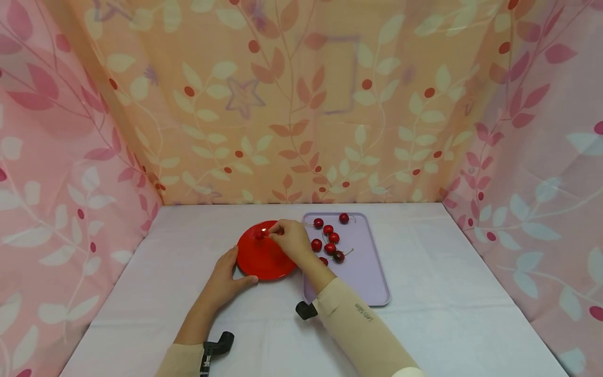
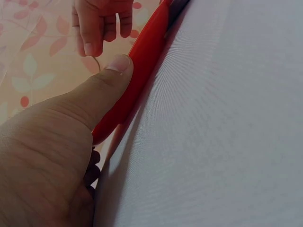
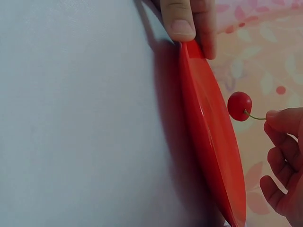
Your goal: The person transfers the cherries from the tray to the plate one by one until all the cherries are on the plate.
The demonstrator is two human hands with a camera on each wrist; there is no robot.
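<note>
My right hand (image 1: 293,242) is over the far part of a red plate (image 1: 266,262), pinching a cherry (image 3: 239,106) by its thin green stem between thumb and fingertips. In the right wrist view the cherry appears just off the plate's surface; whether it touches is unclear. My left hand (image 1: 222,280) holds the plate's near left edge, its thumb (image 2: 119,66) on the rim and the fingers spread along the left side. Right of the plate, several cherries (image 1: 330,248) lie on a pale purple tray (image 1: 360,277). My right hand and forearm cover part of the plate and tray.
The plate and tray stand close together on a white tabletop (image 1: 433,293). Patterned cloth (image 1: 301,104) encloses the back and both sides. A black wrist camera (image 1: 306,310) juts from the right sleeve, another wrist camera (image 1: 220,343) from the left.
</note>
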